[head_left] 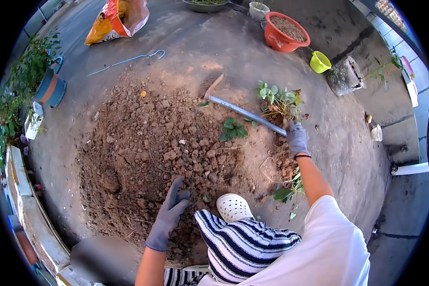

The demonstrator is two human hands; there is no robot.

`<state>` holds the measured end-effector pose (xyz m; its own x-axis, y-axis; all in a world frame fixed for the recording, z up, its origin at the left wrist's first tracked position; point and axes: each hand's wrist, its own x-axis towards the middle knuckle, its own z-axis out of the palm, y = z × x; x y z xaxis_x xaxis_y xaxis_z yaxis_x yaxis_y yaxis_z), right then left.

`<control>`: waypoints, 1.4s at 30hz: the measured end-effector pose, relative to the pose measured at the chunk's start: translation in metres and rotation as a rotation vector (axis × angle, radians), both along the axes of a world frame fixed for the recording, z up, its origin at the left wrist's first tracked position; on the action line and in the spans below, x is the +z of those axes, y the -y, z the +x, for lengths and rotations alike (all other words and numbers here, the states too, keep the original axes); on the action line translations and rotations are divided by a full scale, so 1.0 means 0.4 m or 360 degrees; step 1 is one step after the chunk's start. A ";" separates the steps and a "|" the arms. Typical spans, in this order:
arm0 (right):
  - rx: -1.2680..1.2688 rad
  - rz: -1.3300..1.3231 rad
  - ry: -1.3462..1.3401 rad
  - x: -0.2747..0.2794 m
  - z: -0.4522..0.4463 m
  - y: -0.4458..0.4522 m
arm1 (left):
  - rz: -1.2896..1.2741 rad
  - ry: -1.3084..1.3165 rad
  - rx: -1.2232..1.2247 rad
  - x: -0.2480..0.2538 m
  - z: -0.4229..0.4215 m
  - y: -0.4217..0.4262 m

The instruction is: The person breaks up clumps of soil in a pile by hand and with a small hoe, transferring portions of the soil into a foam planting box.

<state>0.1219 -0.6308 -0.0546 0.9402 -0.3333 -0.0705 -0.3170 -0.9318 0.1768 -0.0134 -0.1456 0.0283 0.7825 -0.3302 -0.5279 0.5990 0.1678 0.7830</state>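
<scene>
My right hand [297,137], in a grey glove, is wrapped around the end of a metal-handled hoe [247,114]. The hoe's blade lies at the far edge of a pile of brown soil [143,138]. Over the near part of the pile is my left hand [170,209], also gloved, holding nothing and with its fingers apart. Just beyond my right hand lies an uprooted leafy plant [280,102]. More pulled plants with soil on their roots [287,178] lie nearer me, beside my right forearm. A green leaf cluster [233,129] rests on the soil under the handle.
Far right stand an orange pot of soil [285,33], a yellow-green bucket [320,62] and a speckled pot [344,76]. A blue hooked rod [133,59] and an open orange bag [118,21] lie beyond the pile. A blue planter [51,88] stands left.
</scene>
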 end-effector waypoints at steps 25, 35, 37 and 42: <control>-0.0193 0.2035 -0.1014 0.214 0.157 -0.262 | 0.0611 0.0393 0.0302 -0.055 -0.018 -0.109; 0.0280 0.2575 0.0153 0.374 0.009 -0.548 | 0.1849 0.1425 0.0739 -0.006 0.025 -0.258; 0.0623 0.3056 -0.0091 0.488 0.045 -0.683 | 0.2352 0.1038 0.1194 -0.054 0.053 -0.380; 0.0989 0.2888 0.0224 0.628 0.046 -0.945 | 0.1990 0.0739 0.0931 -0.217 -0.022 -0.457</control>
<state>0.1401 -0.2528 0.1965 0.9094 0.3750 0.1799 0.1592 0.0858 -0.9835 -0.0221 0.0373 -0.0586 0.8181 0.5651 0.1071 0.3429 -0.6288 0.6979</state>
